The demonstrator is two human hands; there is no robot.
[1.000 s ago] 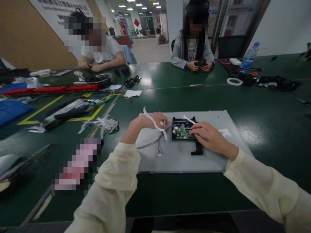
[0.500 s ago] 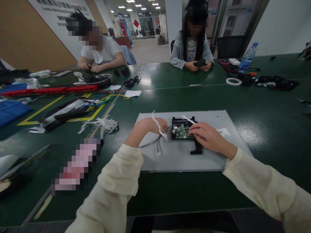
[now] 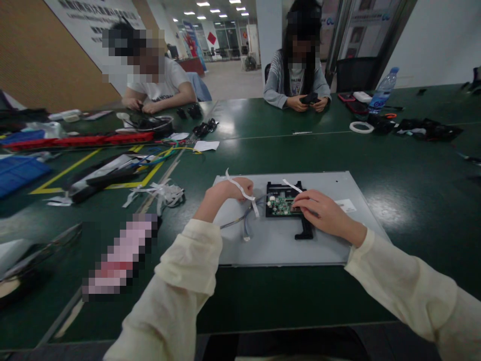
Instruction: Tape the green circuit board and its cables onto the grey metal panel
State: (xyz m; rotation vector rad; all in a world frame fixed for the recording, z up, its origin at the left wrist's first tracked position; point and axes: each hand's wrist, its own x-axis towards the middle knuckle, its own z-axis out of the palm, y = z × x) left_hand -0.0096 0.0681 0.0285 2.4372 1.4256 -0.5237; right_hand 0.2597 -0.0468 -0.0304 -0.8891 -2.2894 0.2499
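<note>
A grey metal panel [image 3: 270,250] lies flat on the table, with a black plastic frame [image 3: 306,229] and a green circuit board [image 3: 281,205] on it. My left hand [image 3: 237,189], just left of the board, is closed; a narrow white strip [image 3: 242,193] curls across its knuckles and dangles beside the fingers. My right hand [image 3: 323,210] has its bent fingers on the board's right side, its thumb mostly hidden. A second white strip [image 3: 291,185] runs from above the frame to those fingers. Grey cables [image 3: 246,223] lead from the board's left side onto the panel.
Crumpled white strips [image 3: 165,194] and a pixelated pink item [image 3: 124,255] lie left of the panel. Beyond are tools and wires, a red strip [image 3: 82,140] and a blue tray [image 3: 22,173]. A water bottle [image 3: 382,93] stands far right. Two people sit across the table.
My left hand has moved slightly left and up, away from the board and cables, with the white strip moving along. My right hand keeps its place on the board.
</note>
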